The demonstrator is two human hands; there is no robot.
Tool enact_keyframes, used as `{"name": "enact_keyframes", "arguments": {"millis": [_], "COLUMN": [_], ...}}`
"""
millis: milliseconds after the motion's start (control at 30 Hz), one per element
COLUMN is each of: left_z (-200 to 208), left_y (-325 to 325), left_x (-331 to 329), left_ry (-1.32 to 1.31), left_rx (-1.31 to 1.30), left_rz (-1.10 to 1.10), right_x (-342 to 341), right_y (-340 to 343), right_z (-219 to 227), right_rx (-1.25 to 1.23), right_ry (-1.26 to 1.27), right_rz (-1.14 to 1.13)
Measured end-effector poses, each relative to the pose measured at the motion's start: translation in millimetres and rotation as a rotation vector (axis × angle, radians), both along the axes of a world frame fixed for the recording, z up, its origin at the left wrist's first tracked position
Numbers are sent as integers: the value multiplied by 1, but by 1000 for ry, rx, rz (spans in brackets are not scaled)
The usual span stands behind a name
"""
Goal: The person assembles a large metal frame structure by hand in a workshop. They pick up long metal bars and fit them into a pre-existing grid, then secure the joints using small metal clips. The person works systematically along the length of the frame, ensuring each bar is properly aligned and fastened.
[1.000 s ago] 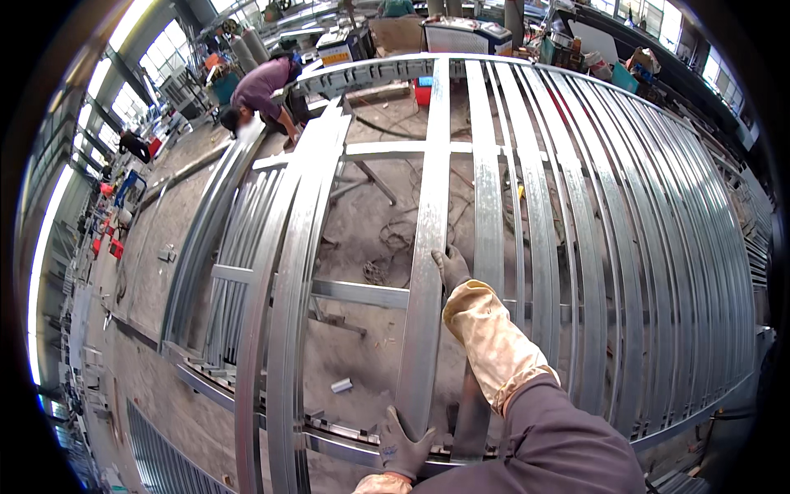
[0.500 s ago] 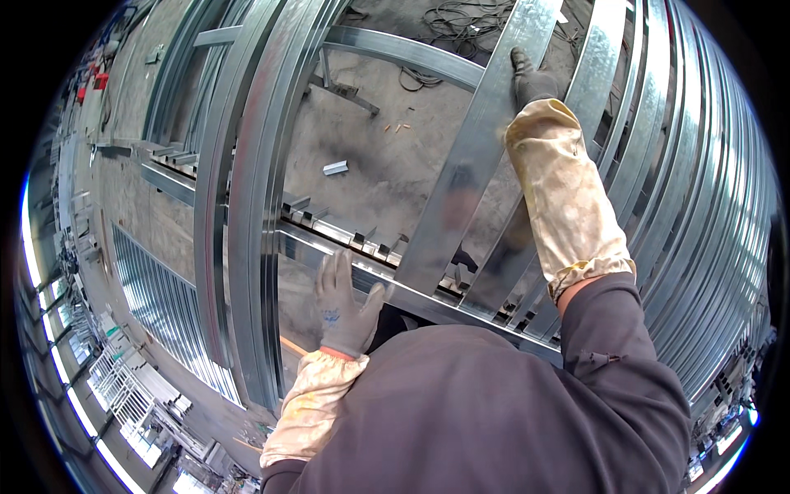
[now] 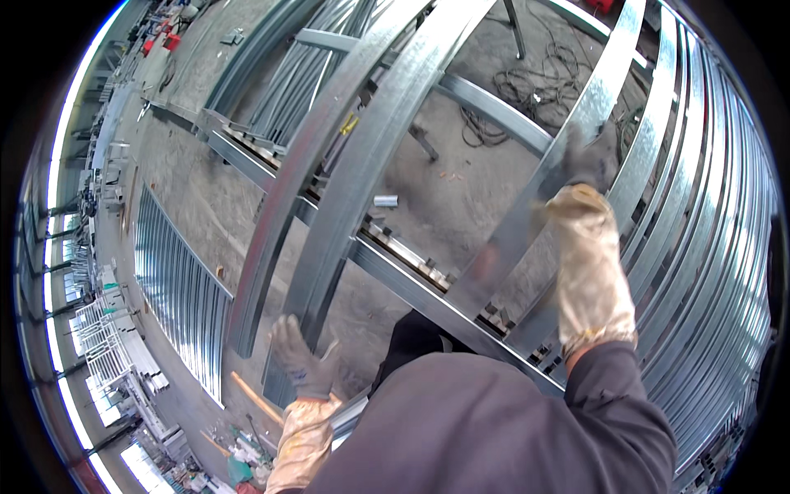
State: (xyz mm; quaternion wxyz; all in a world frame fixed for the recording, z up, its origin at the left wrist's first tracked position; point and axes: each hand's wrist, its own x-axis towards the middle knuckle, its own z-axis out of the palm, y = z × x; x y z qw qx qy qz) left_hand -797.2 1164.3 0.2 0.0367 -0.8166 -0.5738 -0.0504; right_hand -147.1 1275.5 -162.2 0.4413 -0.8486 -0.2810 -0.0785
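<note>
My right hand (image 3: 591, 158), in a dark glove with a pale stained sleeve guard, is at a long galvanized steel profile (image 3: 607, 74) at upper right. Motion blurs its fingers, so their grip is unclear. My left hand (image 3: 303, 359), in a grey glove, has its fingers spread and thumb apart. It hovers over or touches the near end of another steel profile (image 3: 350, 185); contact is hard to make out. Both profiles lie across a crosswise steel support rail (image 3: 403, 282) in front of my body. A second, similar profile (image 3: 284, 218) runs alongside on the left.
Many steel profiles (image 3: 699, 280) lie side by side on the right. A flat bundle of profiles (image 3: 177, 288) rests on the floor at left. Loose cables (image 3: 547, 86), a short metal offcut (image 3: 385, 200) and a wooden handle (image 3: 257, 397) are also around.
The view has turned, shifting the frame within the picture. My left hand has moved left and nearer, from by the rail to the left profile's end. My right hand stays by its profile.
</note>
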Motion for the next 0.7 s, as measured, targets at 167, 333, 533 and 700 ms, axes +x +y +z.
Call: {"name": "enact_keyframes", "arguments": {"millis": [167, 333, 533, 700], "left_z": [20, 24, 16, 7], "left_y": [6, 14, 41, 84], "left_x": [-63, -79, -122, -145], "left_ry": [80, -13, 92, 43], "left_rx": [-349, -437, -196, -232], "left_rz": [213, 221, 64, 18], "right_x": [-240, -376, -421, -413], "right_y": [39, 111, 161, 191], "right_z": [70, 47, 41, 41], "right_rx": [-101, 328, 453, 247], "right_ry": [810, 1521, 1448, 1308], "right_rz": [778, 474, 395, 437]}}
